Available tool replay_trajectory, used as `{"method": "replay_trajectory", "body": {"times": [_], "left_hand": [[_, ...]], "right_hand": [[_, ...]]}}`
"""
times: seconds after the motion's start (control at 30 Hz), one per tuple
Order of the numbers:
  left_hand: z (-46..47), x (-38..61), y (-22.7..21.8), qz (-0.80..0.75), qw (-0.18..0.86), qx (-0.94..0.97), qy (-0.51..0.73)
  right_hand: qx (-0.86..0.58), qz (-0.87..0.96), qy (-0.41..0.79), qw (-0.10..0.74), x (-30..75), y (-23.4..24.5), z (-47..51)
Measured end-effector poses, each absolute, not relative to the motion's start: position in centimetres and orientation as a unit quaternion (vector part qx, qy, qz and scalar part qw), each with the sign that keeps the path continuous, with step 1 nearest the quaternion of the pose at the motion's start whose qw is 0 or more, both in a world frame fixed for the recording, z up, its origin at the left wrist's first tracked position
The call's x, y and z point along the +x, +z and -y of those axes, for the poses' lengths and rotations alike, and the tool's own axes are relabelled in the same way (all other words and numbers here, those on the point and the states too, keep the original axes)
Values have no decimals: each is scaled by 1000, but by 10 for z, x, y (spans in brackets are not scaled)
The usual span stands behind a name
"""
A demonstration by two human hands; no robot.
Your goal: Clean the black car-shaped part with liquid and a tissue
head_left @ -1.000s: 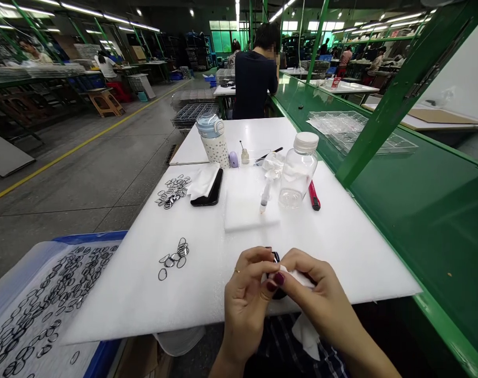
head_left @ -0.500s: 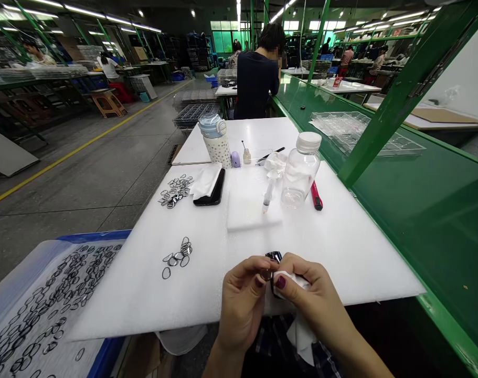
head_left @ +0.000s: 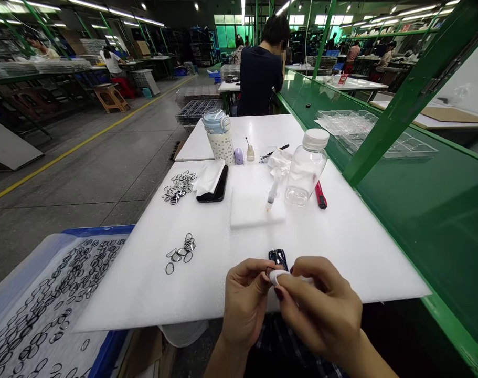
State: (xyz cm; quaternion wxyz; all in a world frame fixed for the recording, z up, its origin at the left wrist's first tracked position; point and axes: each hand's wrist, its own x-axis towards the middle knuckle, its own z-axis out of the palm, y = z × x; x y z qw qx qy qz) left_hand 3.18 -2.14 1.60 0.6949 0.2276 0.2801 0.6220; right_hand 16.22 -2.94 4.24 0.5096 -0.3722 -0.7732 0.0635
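Observation:
Near the front edge of the white foam-covered table, my left hand (head_left: 246,299) pinches a small dark-edged ring (head_left: 269,271), mostly covered by fingers. My right hand (head_left: 321,299) is closed on a white cloth (head_left: 277,275), with a fold of it over the fingertip touching the ring. Just beyond my fingers lies a glossy black object (head_left: 277,256), partly hidden. To the left sit a small group of thin black oval rings (head_left: 179,254) and a larger pile of similar rings (head_left: 179,187).
A blue-rimmed tray (head_left: 105,231) of rings stands at lower left. On the table are a black phone (head_left: 219,190) under cloth, a syringe (head_left: 271,197) on a foam pad (head_left: 248,212), a clear jar (head_left: 304,173), a tumbler (head_left: 220,139) and a red cutter (head_left: 321,195). A co-worker (head_left: 260,76) sits ahead.
My right hand has turned over, its back now facing up, and the cloth is drawn over the fingertip against the ring. The view has shifted slightly.

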Motion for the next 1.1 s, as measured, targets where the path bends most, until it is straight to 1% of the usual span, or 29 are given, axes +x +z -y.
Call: {"method": "replay_trajectory", "body": {"times": [0.07, 0.2, 0.27, 0.4, 0.5, 0.57, 0.6, 0.67, 0.73, 0.77, 0.83, 0.9, 1.1], "left_hand": [[22, 32, 16, -277, 696, 224, 624], [23, 31, 13, -271, 695, 224, 627], [22, 32, 12, -272, 696, 228, 624], [23, 31, 13, -283, 689, 236, 623], [27, 25, 18, -327, 670, 291, 599], [30, 18, 21, -404, 613, 385, 560], [31, 15, 22, -451, 554, 446, 539], [33, 11, 22, -521, 400, 559, 506], [33, 12, 19, -533, 272, 633, 492], [33, 13, 17, -523, 235, 657, 490], [33, 18, 13, -497, 203, 691, 484], [33, 22, 9, -484, 194, 709, 474], [30, 20, 10, -540, 216, 686, 437]], "right_hand": [[-371, 774, 80, 508, 168, 45, 29], [-426, 722, 34, 544, 182, 52, 25], [-435, 711, 33, 552, 185, 55, 23], [-438, 702, 106, 552, 186, 51, 21], [-470, 674, 186, 538, 191, 42, 19], [-500, 653, 244, 513, 197, 34, 19], [-515, 644, 270, 498, 199, 29, 19], [-537, 630, 303, 471, 201, 22, 20], [-542, 634, 312, 455, 200, 16, 20], [-539, 642, 312, 448, 199, 15, 21], [-531, 662, 315, 425, 198, 15, 21], [-526, 680, 324, 396, 197, 16, 21], [-534, 703, 321, 343, 198, 18, 20]]}}
